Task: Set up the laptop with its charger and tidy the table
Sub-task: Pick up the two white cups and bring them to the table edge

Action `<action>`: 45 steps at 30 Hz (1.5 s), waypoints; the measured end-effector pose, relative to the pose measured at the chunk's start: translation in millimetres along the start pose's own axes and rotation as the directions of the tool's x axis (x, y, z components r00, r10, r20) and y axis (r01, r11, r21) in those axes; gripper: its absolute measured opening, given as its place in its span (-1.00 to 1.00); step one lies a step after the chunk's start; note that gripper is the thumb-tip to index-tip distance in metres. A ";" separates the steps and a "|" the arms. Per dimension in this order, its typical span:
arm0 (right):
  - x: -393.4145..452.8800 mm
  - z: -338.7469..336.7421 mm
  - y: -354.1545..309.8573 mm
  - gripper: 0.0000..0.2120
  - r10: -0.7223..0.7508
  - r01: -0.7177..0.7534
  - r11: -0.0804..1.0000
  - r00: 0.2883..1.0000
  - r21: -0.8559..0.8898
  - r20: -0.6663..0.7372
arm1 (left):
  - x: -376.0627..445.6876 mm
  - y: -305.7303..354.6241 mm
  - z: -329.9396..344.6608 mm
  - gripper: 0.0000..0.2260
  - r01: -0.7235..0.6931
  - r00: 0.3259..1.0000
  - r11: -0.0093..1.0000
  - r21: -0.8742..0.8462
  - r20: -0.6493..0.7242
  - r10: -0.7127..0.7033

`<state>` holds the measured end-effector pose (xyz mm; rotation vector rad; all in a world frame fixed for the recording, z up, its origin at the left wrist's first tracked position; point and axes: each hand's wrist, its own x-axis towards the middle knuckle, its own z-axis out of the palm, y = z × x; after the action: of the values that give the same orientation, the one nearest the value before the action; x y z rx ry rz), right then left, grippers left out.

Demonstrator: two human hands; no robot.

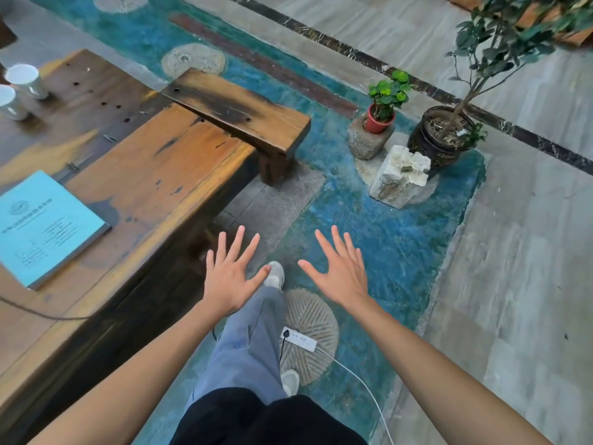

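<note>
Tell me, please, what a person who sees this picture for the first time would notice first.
First come the two bare hands, the left hand and the right hand, spread open and empty above the floor in the middle. Next is the light blue booklet lying on the wooden table at the left. A white power strip lies on the floor by the person's feet, with one dark plug in it.
</note>
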<state>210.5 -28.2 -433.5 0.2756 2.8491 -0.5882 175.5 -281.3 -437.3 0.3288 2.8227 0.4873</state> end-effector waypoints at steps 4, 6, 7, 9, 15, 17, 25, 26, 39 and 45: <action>58.0 -12.4 5.7 -0.16 -0.044 0.044 0.999 0.999 -0.025 0.010 | 49.7 -0.6 -0.6 -0.29 0.047 0.999 0.999 -0.024 -0.018 -0.048; 101.0 -20.0 4.0 -0.17 -0.085 0.086 0.995 0.996 -0.050 0.019 | 81.7 -5.8 -2.8 -0.29 0.086 0.995 0.995 -0.044 -0.040 -0.088; 121.8 -23.6 1.9 -0.17 -0.102 0.103 0.993 0.994 -0.063 0.025 | 96.4 -8.4 -5.2 -0.29 0.105 0.993 0.993 -0.052 -0.046 -0.108; 167.7 -31.9 -6.1 -0.18 -0.134 0.138 0.987 0.990 -0.086 0.053 | 129.6 -13.3 -13.8 -0.28 0.162 0.985 0.985 -0.063 -0.048 -0.165; 283.7 -53.6 -65.0 -0.20 -0.311 0.330 0.937 0.936 -0.110 0.164 | 197.4 -30.7 -57.5 -0.23 0.363 0.918 0.918 -0.158 -0.109 -0.381; 313.5 -58.1 -90.3 -0.20 -0.356 0.378 0.920 0.916 -0.102 0.182 | 209.7 -41.7 -72.9 -0.23 0.407 0.894 0.891 -0.201 -0.115 -0.434; 405.1 -62.6 -200.3 -0.19 -0.566 0.598 0.800 0.779 -0.050 0.270 | 233.0 -102.2 -122.8 -0.26 0.582 0.732 0.757 -0.299 -0.212 -0.647; 416.9 -60.5 -215.1 -0.19 -0.582 0.617 0.786 0.759 -0.036 0.292 | 234.5 -110.3 -128.4 -0.25 0.605 0.703 0.730 -0.318 -0.216 -0.677; 580.3 -8.3 -419.4 -0.16 -0.745 0.776 0.589 0.412 0.227 0.524 | 305.3 -219.4 -192.1 -0.28 0.588 0.382 0.505 -0.632 -0.333 -0.862; 613.0 8.7 -501.4 -0.13 -0.725 0.729 0.612 0.361 0.307 0.587 | 327.7 -278.6 -225.8 -0.31 0.591 0.285 0.432 -0.681 -0.325 -0.902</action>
<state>-488.6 -399.6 -410.2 -1.0922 2.0832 -0.6326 -247.1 -518.0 -400.0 -1.6205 2.7905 1.1068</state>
